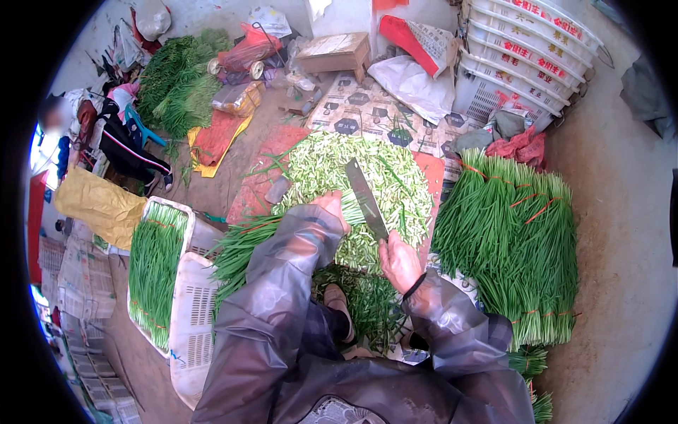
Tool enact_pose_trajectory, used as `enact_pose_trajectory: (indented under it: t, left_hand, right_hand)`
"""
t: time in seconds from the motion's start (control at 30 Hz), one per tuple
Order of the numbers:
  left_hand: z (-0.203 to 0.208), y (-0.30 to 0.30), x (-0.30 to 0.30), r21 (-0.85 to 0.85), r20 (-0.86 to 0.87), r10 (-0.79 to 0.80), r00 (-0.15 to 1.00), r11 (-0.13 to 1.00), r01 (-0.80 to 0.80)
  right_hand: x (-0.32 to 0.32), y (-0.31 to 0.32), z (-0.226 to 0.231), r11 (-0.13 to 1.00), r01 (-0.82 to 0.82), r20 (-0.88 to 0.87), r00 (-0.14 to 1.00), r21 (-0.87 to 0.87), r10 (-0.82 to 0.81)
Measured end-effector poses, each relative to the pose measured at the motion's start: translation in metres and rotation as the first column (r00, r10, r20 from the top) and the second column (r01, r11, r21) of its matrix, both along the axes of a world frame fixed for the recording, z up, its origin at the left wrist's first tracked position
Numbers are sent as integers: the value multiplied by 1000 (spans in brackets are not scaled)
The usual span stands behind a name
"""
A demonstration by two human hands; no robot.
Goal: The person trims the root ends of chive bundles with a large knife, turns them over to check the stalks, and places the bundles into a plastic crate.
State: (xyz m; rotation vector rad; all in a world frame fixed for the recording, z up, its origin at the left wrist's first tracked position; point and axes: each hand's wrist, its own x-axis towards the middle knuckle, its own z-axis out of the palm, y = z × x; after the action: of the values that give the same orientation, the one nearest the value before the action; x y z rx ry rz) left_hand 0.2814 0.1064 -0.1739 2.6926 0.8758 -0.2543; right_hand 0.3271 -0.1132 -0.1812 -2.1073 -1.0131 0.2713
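Trimming looks well along, clippings (408, 201) heaped, but your left hand (332, 208) clasps a seemingly unfinished bunch (244, 247), right hand (400, 263) gripping a knife (366, 199).

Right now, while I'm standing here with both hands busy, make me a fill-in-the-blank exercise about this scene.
1. The right hand holds a ____ by its handle.
2. The left hand holds a bundle of stalks whose long leafy end is ____ in colour.
3. The stacked crates at the upper right are mainly ____.
4. The large yellow sack lies in the picture's ____ half.

Missing words: knife; green; white; left.
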Motion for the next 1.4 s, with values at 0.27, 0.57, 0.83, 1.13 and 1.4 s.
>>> enact_pose_trajectory:
  t: [0.27, 0.57, 0.83, 1.13, 1.4]
  left_hand:
    - [7, -4, 0, 45, -80, 12, 997, 999, -8]
    - [10, -5, -3, 53, -10, -54, 999, 997, 54]
    - [6, -6, -13, 59, 38, -7, 999, 998, 4]
    - [4, -3, -10, 27, -54, -32, 998, 999, 34]
    - [-10, 5, -17, -8, 71, 46, 996, 999, -45]
  right_hand:
    - [12, 12, 6, 997, -70, -50, 996, -29, 68]
    - [25, 26, 13, 986, -130, -53, 991, -100, 125]
    - [33, 56, 2, 945, -288, 155, 938, -155, 311]
    - [77, 87, 3, 744, -557, 96, 773, -369, 627]
    - [34, 112, -65, 978, -150, 91, 982, -144, 164]
